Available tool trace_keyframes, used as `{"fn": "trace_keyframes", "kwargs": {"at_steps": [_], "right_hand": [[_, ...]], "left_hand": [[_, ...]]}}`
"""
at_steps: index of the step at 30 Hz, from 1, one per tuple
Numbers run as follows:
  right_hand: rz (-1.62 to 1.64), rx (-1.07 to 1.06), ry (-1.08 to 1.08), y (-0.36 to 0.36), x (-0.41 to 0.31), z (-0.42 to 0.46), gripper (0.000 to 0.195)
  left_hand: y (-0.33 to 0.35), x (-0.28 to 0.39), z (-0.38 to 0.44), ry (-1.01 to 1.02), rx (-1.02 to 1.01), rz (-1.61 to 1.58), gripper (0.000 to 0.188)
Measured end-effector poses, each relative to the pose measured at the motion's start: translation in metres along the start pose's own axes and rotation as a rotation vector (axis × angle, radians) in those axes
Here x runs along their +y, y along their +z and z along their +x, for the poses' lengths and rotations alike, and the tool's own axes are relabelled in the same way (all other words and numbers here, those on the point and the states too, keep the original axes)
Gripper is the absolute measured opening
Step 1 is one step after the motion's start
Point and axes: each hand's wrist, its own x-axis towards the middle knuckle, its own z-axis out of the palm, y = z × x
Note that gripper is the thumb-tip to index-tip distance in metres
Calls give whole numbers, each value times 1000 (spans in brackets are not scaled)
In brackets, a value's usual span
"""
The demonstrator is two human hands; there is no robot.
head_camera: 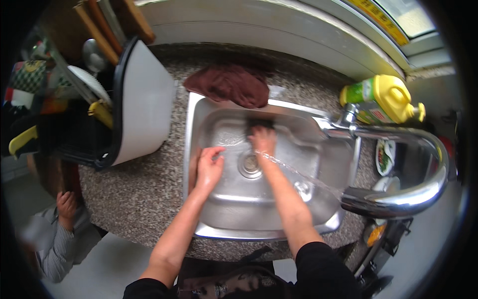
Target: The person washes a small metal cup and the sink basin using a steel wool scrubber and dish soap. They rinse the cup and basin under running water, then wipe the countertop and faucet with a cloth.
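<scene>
My right hand (263, 139) reaches to the far wall of a stainless steel sink (231, 209). Its fingers are on a dark cloth or pad (260, 122), blurred and partly covered by the hand. A thin stream of water (295, 171) runs from the chrome faucet (396, 203) and meets my right wrist beside the drain (250, 164). My left hand (210, 167) hovers over the left side of the basin, fingers loosely bent and apart, with nothing visible in it.
A brown cloth (229, 84) drapes over the sink's back rim. Yellow detergent jugs (388, 93) stand behind the faucet. On the left, a white-and-black rack (145, 104) holds knives and boards. Beyond the granite counter (130, 202), another person's hand (66, 207) shows at lower left.
</scene>
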Motion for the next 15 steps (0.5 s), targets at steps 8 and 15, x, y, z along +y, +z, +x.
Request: {"fn": "trace_keyframes", "kwargs": {"at_steps": [8, 15], "right_hand": [[-632, -649, -292, -192, 115, -24, 23], [-645, -979, -410, -272, 99, -123, 23]], "left_hand": [[32, -2, -1, 35, -79, 64, 22], [162, 0, -59, 193, -615, 377, 29]]}}
